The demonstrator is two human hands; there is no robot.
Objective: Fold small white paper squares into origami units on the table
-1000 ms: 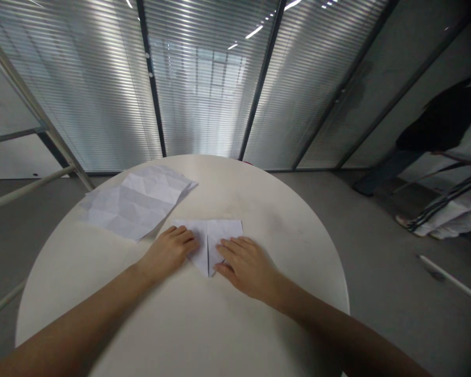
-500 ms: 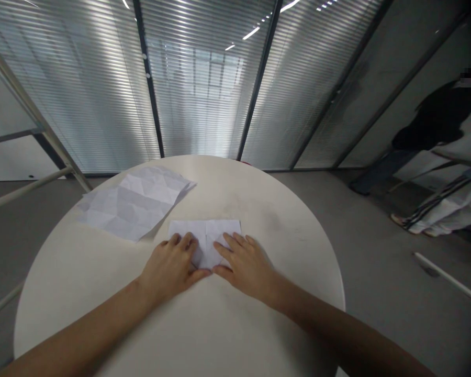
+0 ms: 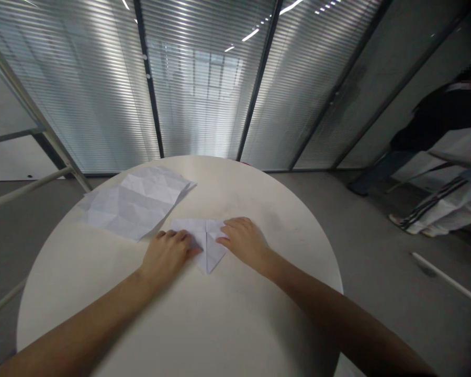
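A white sheet of paper [image 3: 210,250] lies folded on the round table, with a straight edge away from me, a crease down its middle and a point toward me. My left hand [image 3: 168,251] rests over its left part, fingers curled and thumb lying across the paper. Over the right part is my right hand [image 3: 244,240], its fingers bent at the far right corner and its thumb close below them. Both hands are closed on the paper and cover its two side corners.
A larger creased white sheet [image 3: 137,201] lies at the far left of the white table [image 3: 172,324]. Glass panels with blinds [image 3: 200,94] stand behind. Pale metal rails [image 3: 27,188] are at left. Another person in dark clothing [image 3: 427,123] stands at right, near striped trousers [image 3: 443,207].
My right hand has moved away from me, up to the far right corner. My left hand has shifted slightly left, its thumb drawn back. The paper's near point and middle crease now show.
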